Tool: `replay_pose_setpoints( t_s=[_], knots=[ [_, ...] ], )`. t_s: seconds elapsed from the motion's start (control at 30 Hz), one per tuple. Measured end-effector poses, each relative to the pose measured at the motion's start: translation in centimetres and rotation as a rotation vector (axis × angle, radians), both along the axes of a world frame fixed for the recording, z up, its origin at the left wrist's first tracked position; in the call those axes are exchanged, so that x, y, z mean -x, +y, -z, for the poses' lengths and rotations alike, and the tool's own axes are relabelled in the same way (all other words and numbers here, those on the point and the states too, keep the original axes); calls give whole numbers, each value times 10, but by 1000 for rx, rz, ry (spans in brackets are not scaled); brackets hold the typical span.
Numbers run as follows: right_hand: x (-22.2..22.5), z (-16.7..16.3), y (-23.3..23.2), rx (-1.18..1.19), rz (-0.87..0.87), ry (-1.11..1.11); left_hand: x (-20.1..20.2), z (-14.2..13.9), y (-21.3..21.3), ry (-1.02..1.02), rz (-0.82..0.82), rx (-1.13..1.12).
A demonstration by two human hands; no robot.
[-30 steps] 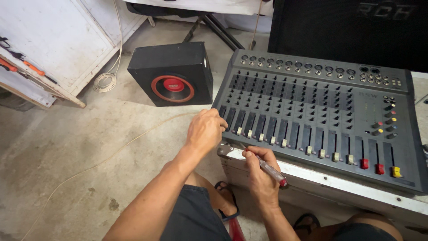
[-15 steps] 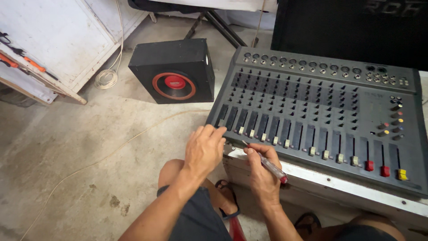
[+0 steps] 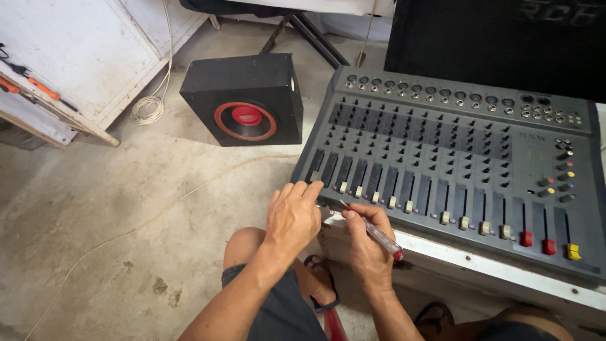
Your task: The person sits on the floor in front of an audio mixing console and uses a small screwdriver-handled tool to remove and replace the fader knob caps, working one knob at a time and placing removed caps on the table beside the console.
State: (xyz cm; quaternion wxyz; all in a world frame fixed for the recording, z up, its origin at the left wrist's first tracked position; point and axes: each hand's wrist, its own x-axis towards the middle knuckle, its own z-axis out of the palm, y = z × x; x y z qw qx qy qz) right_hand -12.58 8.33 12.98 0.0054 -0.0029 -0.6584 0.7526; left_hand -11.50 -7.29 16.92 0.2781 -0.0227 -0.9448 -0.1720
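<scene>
A large grey audio mixing console (image 3: 480, 158) with rows of knobs and several sliders lies tilted in front of me. My left hand (image 3: 291, 218) rests on its near left corner, fingertips touching the leftmost slider. My right hand (image 3: 369, 243) grips a thin screwdriver (image 3: 379, 235) with a clear shaft handle and a red end. Its tip points at the console's front left edge, close to my left fingers.
A black speaker box (image 3: 245, 100) with a red cone stands on the concrete floor to the left. A coiled white cable (image 3: 146, 108) lies by a white board (image 3: 76, 50). A thin cord (image 3: 145, 222) crosses the floor. A big black cabinet (image 3: 499, 38) stands behind the console.
My left hand has slid a little down and toward the console's corner. The right hand still holds the screwdriver at the same edge. The view shifted slightly.
</scene>
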Motion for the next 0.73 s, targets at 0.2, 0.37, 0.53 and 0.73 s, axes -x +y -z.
replay_pose_setpoints(
  t_s=[0.2, 0.37, 0.53, 0.73],
  knots=[
    [0, 1, 2, 27, 18, -13, 2, 1, -6, 2, 33, -83],
    [-6, 7, 9, -17, 43, -53, -14, 15, 1, 8, -14, -155],
    [-4, 9, 9, 10, 24, -68, -12, 18, 4, -1, -33, -139],
    [-2, 18, 9, 22, 30, -36, -46, 10, -27, -102, -58, -74]
  ],
)
